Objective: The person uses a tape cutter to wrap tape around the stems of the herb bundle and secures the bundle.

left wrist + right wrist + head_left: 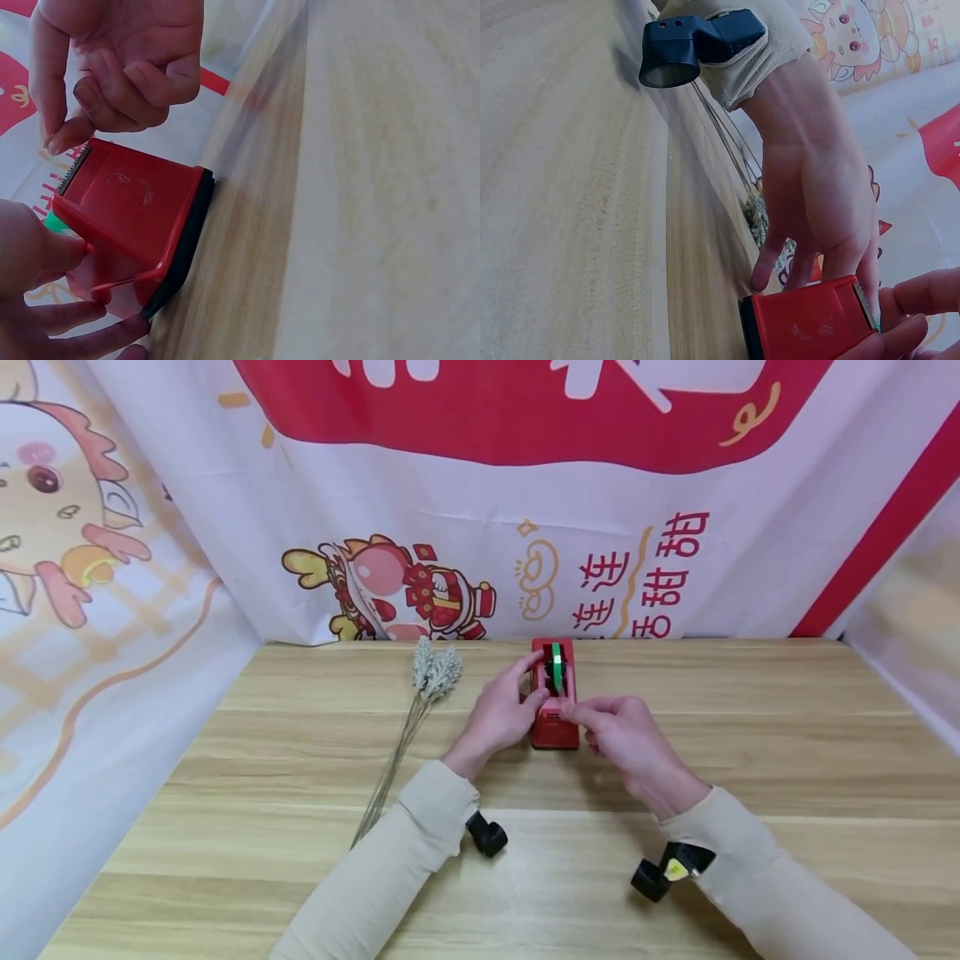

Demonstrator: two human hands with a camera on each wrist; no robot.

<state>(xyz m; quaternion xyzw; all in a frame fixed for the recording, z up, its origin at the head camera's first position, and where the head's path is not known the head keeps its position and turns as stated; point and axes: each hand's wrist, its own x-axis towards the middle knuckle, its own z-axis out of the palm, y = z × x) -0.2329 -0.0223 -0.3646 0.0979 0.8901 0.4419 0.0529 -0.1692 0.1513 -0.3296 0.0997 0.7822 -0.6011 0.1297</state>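
Note:
A red tape dispenser [556, 733] with a dark base stands near the table's back edge, a green tape roll [557, 668] upright in its hollow. My left hand [504, 710] holds the dispenser from its left side, thumb and index finger on the upper edge by the roll. In the left wrist view its other fingers lie along the side wall near the base. At the toothed cutter [73, 172], my right hand [626, 735] pinches a small tape end [49, 140] between thumb and index finger, its other fingers curled. That tape end is barely visible.
Left of the dispenser, a bunch of dried stems [405, 735] with pale grey-green heads lies on the wooden table [255, 760]. A printed cloth [465, 493] hangs directly behind the table. Black cameras [489, 837] are strapped to both wrists.

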